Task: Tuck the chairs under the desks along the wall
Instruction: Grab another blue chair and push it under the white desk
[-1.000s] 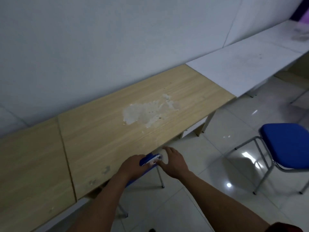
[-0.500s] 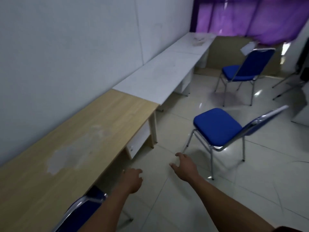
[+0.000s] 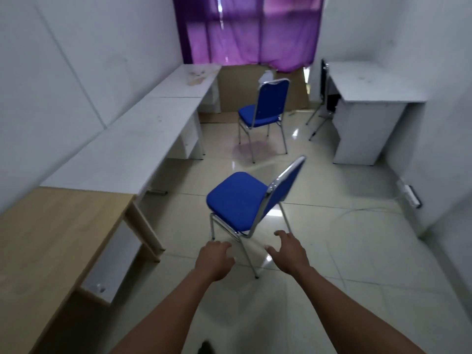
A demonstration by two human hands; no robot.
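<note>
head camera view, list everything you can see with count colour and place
padded chairs: 2, blue with chrome frames, standing out on the floor, near one mid-room, far one by the curtain
wooden desk: 1, light wood, near left along the wall
white desks, left wall: 2, end to end beyond the wooden desk
white desk: 1, far right wall
dark chair: 1, pushed against the right desk, only partly visible
curtain: 1, purple, back window
power strip: 1, white, floor by the right wall
floor: glossy pale tiles
left hand: 1, bare, open, empty, short of the near chair
right hand: 1, bare, open, empty, short of the near chair
</note>
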